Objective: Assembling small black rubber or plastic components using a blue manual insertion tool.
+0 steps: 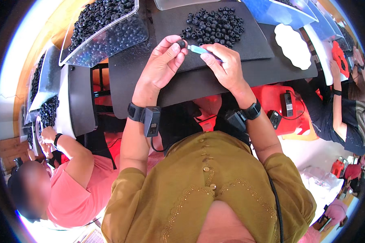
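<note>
My left hand [165, 60] pinches a small round black bead-like piece [181, 43] between thumb and fingers, above the near part of the dark board. In my right hand [226, 67] is a slim light-blue-handled knife [199, 50], gripped near its back end. Its short pale tip points left and is at or very near the black piece; actual contact is too small to tell. Just beyond both hands, a loose pile of similar black pieces [215, 25] lies on the dark board [255, 44]. Several of these show a hole.
A clear bin [101, 50] heaped with black pieces stands at the left. A white scalloped-edge item [293, 46] lies right on the black table [146, 95]. Blue-tinted bins [278, 14] stand far right. People work at the left [77, 182] and right [344, 109]; a red stool [271, 97] holds small black devices.
</note>
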Motion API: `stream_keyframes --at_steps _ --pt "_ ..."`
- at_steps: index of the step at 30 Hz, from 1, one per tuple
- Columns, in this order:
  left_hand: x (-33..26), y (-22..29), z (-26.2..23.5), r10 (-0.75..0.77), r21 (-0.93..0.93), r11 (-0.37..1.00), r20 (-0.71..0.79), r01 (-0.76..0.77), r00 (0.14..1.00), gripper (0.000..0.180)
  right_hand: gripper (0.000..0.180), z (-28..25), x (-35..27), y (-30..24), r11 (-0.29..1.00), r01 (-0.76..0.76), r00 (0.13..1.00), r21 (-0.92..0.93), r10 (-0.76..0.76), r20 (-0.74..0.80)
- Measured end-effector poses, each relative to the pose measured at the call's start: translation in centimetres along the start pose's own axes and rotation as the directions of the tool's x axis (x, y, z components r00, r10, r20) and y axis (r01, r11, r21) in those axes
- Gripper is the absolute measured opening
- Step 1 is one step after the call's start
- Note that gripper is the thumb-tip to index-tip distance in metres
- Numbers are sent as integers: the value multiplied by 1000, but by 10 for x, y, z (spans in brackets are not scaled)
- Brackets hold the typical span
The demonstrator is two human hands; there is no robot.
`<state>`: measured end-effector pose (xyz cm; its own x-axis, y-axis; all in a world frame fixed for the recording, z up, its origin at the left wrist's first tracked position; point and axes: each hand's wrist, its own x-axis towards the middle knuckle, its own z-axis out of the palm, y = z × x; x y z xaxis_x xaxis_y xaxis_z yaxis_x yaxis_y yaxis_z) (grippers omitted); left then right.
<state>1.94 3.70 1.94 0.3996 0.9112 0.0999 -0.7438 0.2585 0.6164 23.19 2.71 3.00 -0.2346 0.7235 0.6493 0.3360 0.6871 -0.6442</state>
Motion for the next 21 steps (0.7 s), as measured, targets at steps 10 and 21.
stream_keyframes --at_steps 10,21 --pt "0 -2 8 28 52 998 -2 -28 1000 20 20 1 -2 2 1000 -7 1000 19 7 1" --pt "0 -3 3 -20 35 999 20 19 1000 21 21 2 -1 3 1000 26 1000 -13 -26 -4"
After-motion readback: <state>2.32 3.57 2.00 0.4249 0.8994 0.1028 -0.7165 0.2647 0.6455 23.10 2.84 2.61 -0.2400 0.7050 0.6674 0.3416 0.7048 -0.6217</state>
